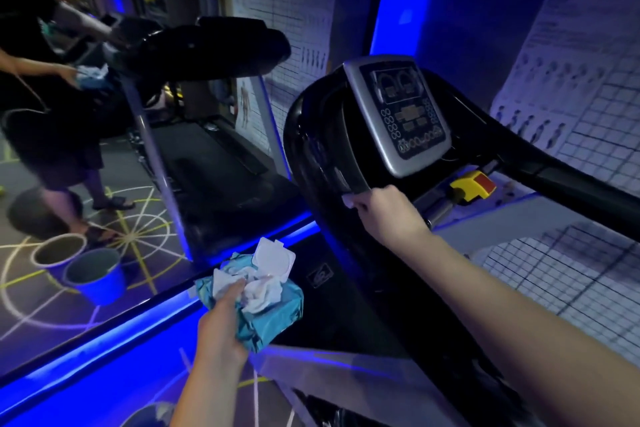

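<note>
Two treadmills (398, 114) standing side by side, two buckets (100, 288) sitting lower left, one wipes pack (277, 319) showing lower centre.

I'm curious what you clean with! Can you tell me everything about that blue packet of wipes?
The packet of wipes is a soft, crinkled teal pouch, plastic by the look. Its white flip lid stands open, and white wipes bunch out of the opening. It is tilted in the air beside the black treadmill. The left hand grips it from below, thumb against the wipes.
</note>
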A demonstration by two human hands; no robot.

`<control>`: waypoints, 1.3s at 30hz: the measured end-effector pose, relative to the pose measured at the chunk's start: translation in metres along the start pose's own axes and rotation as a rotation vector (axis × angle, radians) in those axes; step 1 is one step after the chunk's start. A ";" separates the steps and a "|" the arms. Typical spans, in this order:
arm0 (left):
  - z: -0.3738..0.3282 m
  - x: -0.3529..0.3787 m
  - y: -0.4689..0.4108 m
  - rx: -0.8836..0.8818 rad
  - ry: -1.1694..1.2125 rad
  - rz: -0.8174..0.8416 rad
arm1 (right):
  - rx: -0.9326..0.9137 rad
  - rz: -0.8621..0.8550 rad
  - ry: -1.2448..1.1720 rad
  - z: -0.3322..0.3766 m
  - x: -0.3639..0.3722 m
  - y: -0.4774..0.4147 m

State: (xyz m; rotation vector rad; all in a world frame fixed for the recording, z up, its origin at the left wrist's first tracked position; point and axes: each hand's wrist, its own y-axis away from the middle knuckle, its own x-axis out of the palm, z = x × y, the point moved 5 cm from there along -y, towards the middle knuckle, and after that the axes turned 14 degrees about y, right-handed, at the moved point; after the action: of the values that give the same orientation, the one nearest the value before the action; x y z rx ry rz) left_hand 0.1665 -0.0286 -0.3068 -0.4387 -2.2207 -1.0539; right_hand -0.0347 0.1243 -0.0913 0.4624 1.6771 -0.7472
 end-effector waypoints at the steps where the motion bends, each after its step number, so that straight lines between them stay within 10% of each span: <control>1: 0.002 0.002 0.003 0.007 0.005 0.005 | -0.065 0.035 0.068 -0.003 -0.001 0.009; 5: 0.016 0.007 0.015 0.012 0.011 0.013 | -0.214 0.101 0.141 -0.026 -0.011 0.018; 18: 0.026 -0.007 0.052 0.141 -0.080 -0.021 | 0.139 -0.188 -0.803 -0.038 0.019 -0.087; 39: 0.067 -0.017 0.047 0.226 -0.183 -0.076 | -0.377 0.159 -0.784 -0.104 0.040 0.010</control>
State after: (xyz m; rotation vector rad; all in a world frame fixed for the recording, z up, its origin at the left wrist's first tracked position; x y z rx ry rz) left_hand 0.1773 0.0529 -0.3230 -0.3656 -2.5023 -0.8142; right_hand -0.1122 0.1997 -0.1206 0.0133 0.9885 -0.3959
